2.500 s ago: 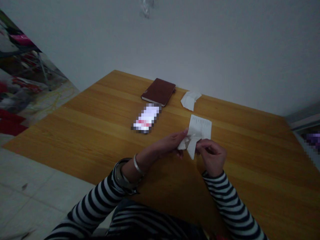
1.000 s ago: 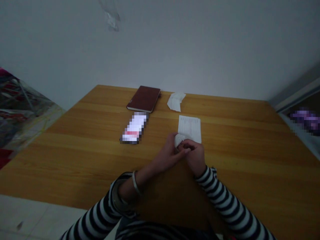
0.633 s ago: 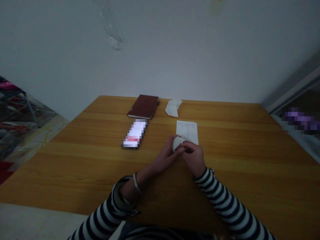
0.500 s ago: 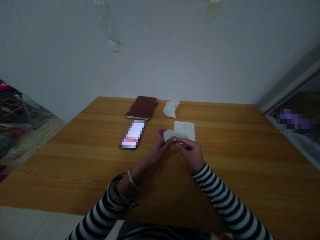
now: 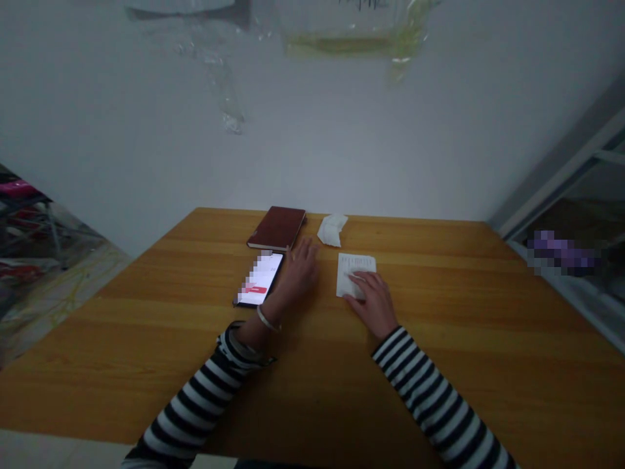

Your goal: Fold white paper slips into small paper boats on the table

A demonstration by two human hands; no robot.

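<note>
My left hand (image 5: 299,272) is over the table between the phone and the papers, its fingers spread and pointing away from me, with nothing in it. My right hand (image 5: 372,301) rests on the lower right part of a small printed paper (image 5: 347,267), fingers apart. A whitish piece seems to lie under those fingertips; its outline is unclear. Just left of my left hand is a phone (image 5: 263,273) with its screen lit. Farther back lies a creased white paper (image 5: 333,230).
The wooden table (image 5: 439,260) meets a wall with clear tape on it. A closed brown notebook (image 5: 277,227) lies behind the phone. Beyond the table's right edge is a purple object (image 5: 561,253) behind a frame.
My left hand has let go of the small white paper and moved left and forward, opening. My right hand has come down onto the printed paper. The view has tilted up a little.
</note>
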